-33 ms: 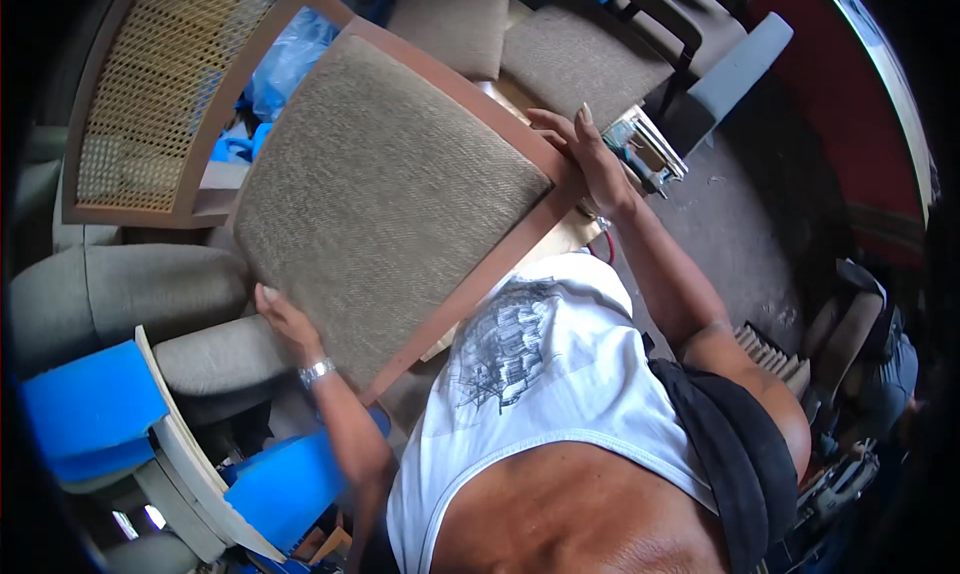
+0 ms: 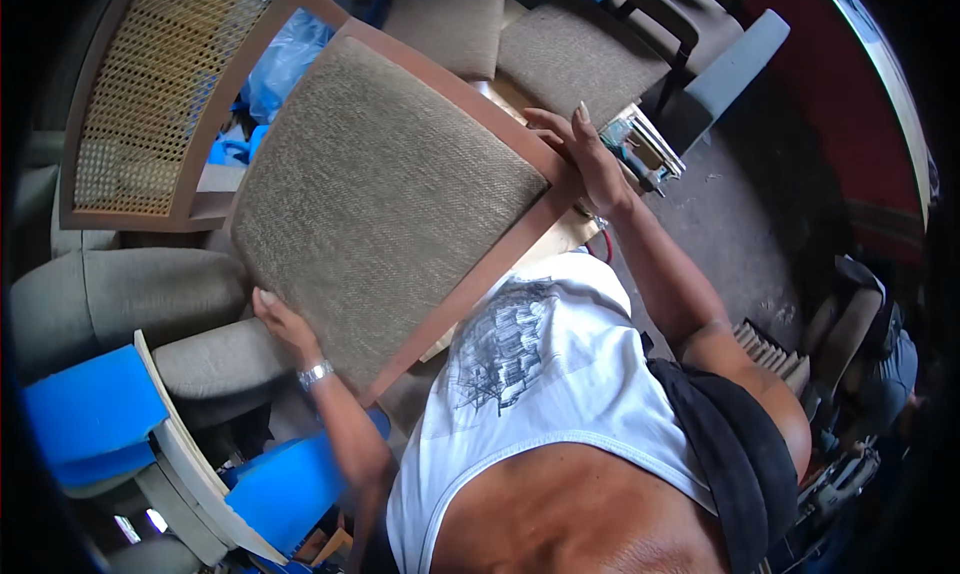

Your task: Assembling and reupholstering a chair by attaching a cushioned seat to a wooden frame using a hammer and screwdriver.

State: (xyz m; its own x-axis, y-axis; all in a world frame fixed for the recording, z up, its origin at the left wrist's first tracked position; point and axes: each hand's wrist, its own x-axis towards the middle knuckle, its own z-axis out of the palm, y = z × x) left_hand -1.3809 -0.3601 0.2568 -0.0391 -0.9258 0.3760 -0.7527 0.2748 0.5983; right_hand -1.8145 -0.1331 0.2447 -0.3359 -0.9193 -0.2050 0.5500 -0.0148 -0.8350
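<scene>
The person holds an upholstered seat panel (image 2: 385, 199) with a wooden frame, tilted up in front of the chest; the left hand (image 2: 280, 319) grips its lower edge, fingers curled round it; the right hand (image 2: 590, 159) clasps the upper right corner; a cane chair back (image 2: 160, 94) stands just behind; blue foam blocks (image 2: 95, 409) lie lower left.
</scene>
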